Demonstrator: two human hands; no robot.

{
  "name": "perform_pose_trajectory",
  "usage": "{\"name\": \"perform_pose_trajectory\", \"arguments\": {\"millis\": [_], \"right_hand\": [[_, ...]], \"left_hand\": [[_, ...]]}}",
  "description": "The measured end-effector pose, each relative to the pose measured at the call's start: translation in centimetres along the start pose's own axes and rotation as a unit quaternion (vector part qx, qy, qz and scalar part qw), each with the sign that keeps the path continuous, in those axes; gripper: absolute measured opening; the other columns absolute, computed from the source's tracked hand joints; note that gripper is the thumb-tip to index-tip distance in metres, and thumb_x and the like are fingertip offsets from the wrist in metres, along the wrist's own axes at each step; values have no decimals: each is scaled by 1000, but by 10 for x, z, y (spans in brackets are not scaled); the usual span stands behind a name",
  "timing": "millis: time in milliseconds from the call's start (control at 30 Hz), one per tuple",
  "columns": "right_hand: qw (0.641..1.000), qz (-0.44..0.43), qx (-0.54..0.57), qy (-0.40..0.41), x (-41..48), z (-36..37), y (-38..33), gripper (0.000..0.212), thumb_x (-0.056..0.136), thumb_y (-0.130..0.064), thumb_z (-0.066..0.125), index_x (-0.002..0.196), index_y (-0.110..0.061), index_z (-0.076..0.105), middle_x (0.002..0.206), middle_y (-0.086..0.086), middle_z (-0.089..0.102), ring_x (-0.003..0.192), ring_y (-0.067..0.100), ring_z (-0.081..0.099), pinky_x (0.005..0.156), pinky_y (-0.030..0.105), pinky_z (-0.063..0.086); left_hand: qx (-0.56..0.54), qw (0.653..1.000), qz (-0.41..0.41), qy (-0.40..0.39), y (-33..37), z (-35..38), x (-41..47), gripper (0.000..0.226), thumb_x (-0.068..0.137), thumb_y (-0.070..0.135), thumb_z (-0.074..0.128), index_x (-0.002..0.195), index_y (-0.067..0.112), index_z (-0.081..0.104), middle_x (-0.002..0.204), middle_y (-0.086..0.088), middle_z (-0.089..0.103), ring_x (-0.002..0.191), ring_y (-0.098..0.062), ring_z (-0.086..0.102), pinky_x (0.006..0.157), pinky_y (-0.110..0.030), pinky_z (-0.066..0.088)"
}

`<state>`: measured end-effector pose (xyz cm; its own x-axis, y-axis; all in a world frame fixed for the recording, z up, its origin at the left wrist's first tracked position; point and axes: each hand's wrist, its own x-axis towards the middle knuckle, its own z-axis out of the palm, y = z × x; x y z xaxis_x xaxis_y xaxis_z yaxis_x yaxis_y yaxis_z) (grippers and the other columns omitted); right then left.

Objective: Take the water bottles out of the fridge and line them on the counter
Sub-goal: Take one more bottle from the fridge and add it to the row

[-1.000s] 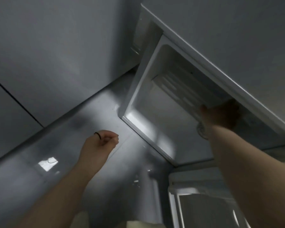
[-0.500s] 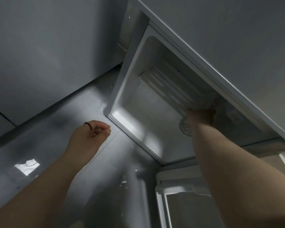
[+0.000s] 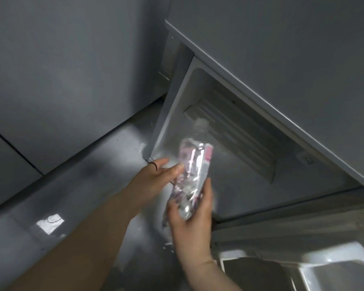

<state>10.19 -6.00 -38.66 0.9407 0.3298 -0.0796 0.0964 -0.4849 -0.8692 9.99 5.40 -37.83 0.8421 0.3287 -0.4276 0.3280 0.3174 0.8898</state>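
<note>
A clear plastic water bottle (image 3: 190, 177) with a pink and white label and a white cap is held tilted in front of the open fridge compartment (image 3: 229, 156). My right hand (image 3: 192, 223) grips its lower end from below. My left hand (image 3: 156, 179), with a dark ring on one finger, touches the bottle's left side with thumb and fingertips. The bottle is blurred by motion. No other bottle shows inside the compartment.
A shiny steel counter (image 3: 57, 198) runs along the left, under grey wall panels (image 3: 61, 70). The fridge's grey top and door edge (image 3: 282, 85) slant across the upper right. A lower fridge section with white shelves (image 3: 303, 259) sits at the bottom right.
My right hand has come out of the compartment holding the bottle. My left hand has opened from a loose fist and moved right onto the bottle.
</note>
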Motion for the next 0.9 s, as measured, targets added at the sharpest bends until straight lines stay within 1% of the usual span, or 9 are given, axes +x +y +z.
{"name": "perform_pose_trajectory", "arguments": {"millis": [100, 267, 367, 467, 567, 633, 700, 833, 900], "right_hand": [[997, -33, -20, -61, -9, 5, -3, 76, 59, -45, 50, 123, -49, 9, 137, -15, 32, 125, -5, 33, 102, 0, 27], [984, -33, -52, -168, -21, -2, -27, 80, 57, -51, 48, 127, -52, 9, 142, -4, 38, 130, 10, 37, 110, 30, 34], [963, -9, -124, -238, -37, -24, -52, 93, 57, -58, 42, 141, -24, 18, 140, 1, 40, 131, 14, 33, 112, 33, 30], [945, 24, -169, -279, -51, -50, -87, 85, 74, -49, 49, 142, -13, 14, 151, 7, 25, 140, 18, 19, 116, 27, 15], [945, 70, -150, -283, -67, -86, -131, 74, 82, -35, 55, 141, -11, 18, 152, 9, 25, 139, 19, 21, 109, 17, 14], [941, 83, -154, -290, -80, -113, -161, 72, 79, -36, 52, 140, -9, 24, 150, 9, 30, 137, 20, 27, 108, 19, 18], [943, 98, -155, -280, -89, -145, -181, 66, 77, -31, 49, 137, -9, 32, 146, 11, 37, 133, 22, 35, 108, 22, 24], [952, 173, -169, -186, -100, -228, -206, 41, 88, -15, 50, 128, -16, 45, 138, 6, 47, 120, 11, 44, 88, 10, 28], [947, 204, -211, -129, -101, -267, -205, 39, 87, -12, 53, 126, -12, 47, 144, 7, 37, 131, 17, 35, 101, 22, 31]], "left_hand": [[-35, 998, 20, -57, 1, -1, 1, 38, 65, 33, 71, 98, 15, 63, 82, 1, 71, 79, -13, 68, 70, -18, 55], [-46, 996, -9, 73, 9, -3, -25, 24, 72, 12, 68, 94, 3, 64, 74, -9, 68, 64, -18, 68, 55, -23, 55], [-12, 985, -16, 172, 21, 0, -62, 37, 62, 10, 75, 96, 4, 63, 77, -7, 67, 70, -20, 65, 61, -25, 49], [28, 970, -21, 239, 49, 3, -107, 40, 62, 4, 75, 99, 7, 60, 76, 5, 63, 69, -9, 62, 54, -18, 49], [71, 963, -13, 258, 95, 16, -153, 50, 60, 3, 78, 106, 9, 58, 81, 14, 59, 70, 5, 58, 54, -3, 45], [97, 957, -24, 272, 129, 30, -183, 55, 58, 4, 79, 107, 7, 55, 83, 9, 59, 74, -2, 56, 54, -1, 41], [110, 953, -27, 280, 158, 45, -204, 58, 56, 2, 80, 107, 5, 53, 88, 1, 59, 84, -16, 57, 57, -7, 41], [125, 945, -55, 296, 206, 77, -245, 72, 49, 7, 85, 111, 5, 49, 95, 0, 56, 92, -17, 53, 73, -24, 40], [135, 944, -78, 290, 220, 90, -262, 73, 52, 6, 84, 116, 4, 48, 102, -3, 55, 96, -19, 53, 81, -29, 40]]}}
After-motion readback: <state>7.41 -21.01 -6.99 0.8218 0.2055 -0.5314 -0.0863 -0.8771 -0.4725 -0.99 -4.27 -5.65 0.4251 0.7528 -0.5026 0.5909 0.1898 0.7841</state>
